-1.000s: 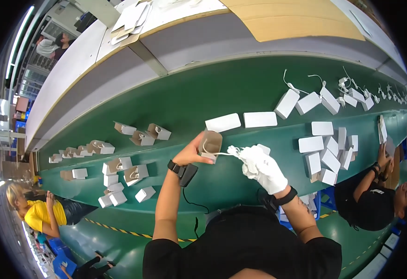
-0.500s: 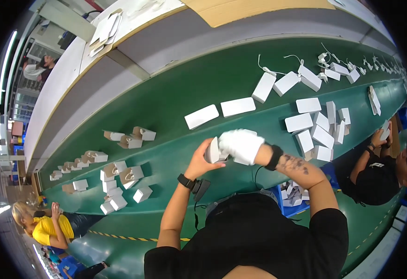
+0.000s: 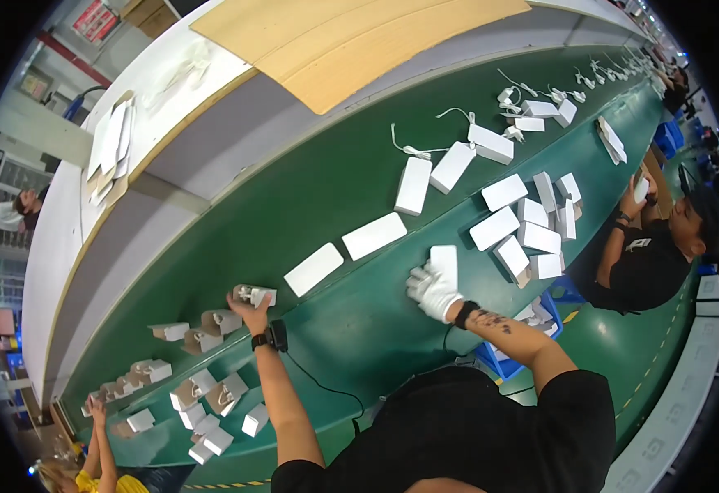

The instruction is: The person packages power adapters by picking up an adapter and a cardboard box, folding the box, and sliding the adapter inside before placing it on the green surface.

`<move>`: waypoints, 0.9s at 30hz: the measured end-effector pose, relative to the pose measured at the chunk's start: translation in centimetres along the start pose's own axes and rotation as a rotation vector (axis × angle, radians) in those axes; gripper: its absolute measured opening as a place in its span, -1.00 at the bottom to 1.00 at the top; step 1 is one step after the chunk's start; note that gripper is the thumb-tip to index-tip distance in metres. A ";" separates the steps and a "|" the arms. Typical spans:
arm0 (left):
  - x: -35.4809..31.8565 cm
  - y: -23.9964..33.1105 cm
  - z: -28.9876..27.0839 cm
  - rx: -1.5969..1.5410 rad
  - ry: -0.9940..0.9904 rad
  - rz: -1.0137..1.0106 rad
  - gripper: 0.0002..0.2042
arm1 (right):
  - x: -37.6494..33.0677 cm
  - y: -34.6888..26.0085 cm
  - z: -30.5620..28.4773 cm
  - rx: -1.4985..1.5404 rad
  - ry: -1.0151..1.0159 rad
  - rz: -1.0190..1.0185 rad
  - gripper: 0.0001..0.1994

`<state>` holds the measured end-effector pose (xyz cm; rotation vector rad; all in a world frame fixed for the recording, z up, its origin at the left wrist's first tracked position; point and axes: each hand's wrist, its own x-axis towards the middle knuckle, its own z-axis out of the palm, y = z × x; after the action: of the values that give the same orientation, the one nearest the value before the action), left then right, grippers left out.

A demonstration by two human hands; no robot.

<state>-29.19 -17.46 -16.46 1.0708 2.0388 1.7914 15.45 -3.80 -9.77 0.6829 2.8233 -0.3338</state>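
My left hand (image 3: 250, 314) reaches to the far left, its fingers round a small open white box (image 3: 259, 294) with a brown inside and something white in it. That box stands at the right end of a group of similar open boxes (image 3: 203, 333). My right hand (image 3: 431, 293), in a white glove, grips the near end of a closed white box (image 3: 444, 261) at the middle of the green work surface. Part of this box is hidden under the glove. Two more closed white boxes, a left one (image 3: 314, 269) and a right one (image 3: 374, 236), lie beyond, between my hands.
More boxes (image 3: 203, 423) lie near left, and a pile of white boxes (image 3: 532, 226) to the right. White cabled plugs (image 3: 511, 103) line the far right. A blue bin (image 3: 491, 359) stands below the near edge. A co-worker (image 3: 643, 246) sits at right; another (image 3: 101, 452) is at left.
My left hand has moved left with the open box to the row on the far strip. The right hand has come off that box onto the closed one. The view has turned.
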 end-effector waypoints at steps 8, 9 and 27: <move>-4.7 15.7 12.4 0.793 -0.261 0.191 0.08 | -1.5 7.9 -8.3 0.073 0.499 0.272 -0.63; -3.3 16.1 13.7 1.166 -0.465 0.224 0.07 | 2.2 7.2 -8.5 -0.042 0.561 0.138 -0.66; -16.0 17.7 24.1 0.669 -0.934 -0.212 -0.03 | -4.1 15.3 -2.8 0.475 0.314 0.188 -0.38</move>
<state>3.14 -9.47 -10.15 1.3998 1.9711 0.3055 25.76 8.46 -8.55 1.1792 2.9515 -0.9566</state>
